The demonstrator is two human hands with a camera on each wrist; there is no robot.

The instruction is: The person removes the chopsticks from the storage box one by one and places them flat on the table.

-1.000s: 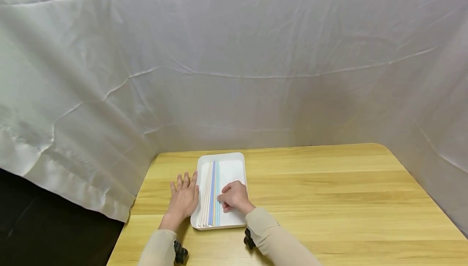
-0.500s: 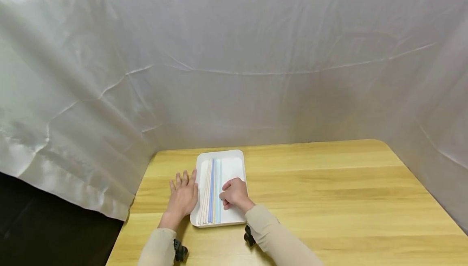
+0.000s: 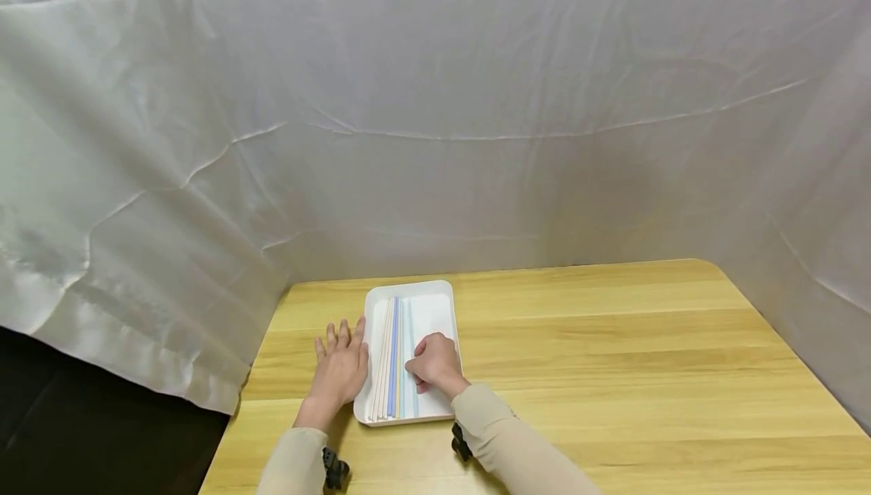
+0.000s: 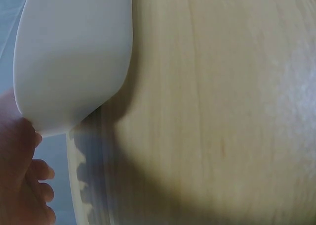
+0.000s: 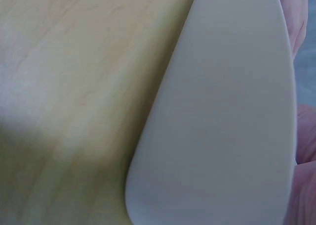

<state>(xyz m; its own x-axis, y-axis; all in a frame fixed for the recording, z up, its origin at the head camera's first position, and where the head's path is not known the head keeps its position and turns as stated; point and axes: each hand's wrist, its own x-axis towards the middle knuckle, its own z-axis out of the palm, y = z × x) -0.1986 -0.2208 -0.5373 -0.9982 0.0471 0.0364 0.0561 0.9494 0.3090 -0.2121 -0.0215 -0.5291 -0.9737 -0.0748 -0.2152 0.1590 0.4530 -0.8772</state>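
Note:
Several thin pastel chopsticks (image 3: 382, 374), some white-pink, some blue and one yellowish, lie lengthwise in the left half of a white tray (image 3: 441, 298). My left hand (image 3: 342, 370) lies with fingers spread against the tray's left side, the thumb at its rim. Over the tray's middle, my right hand (image 3: 437, 361) has curled fingers and pinches a pale blue chopstick (image 3: 415, 402) at mid-length. That chopstick slants slightly away from the others at its near end. Both wrist views show mainly the tray's outer wall (image 4: 74, 57), with parts of each hand at the edge.
The tray stands on the left part of a wooden table (image 3: 612, 359), whose surface stretches to the right. A grey curtain (image 3: 435, 177) hangs behind and around the table. Dark floor (image 3: 102, 412) shows at the lower left.
The pale blue chopstick has shifted right from the row, its near end swinging outward, with my right fingers on it. My left hand has stayed in place.

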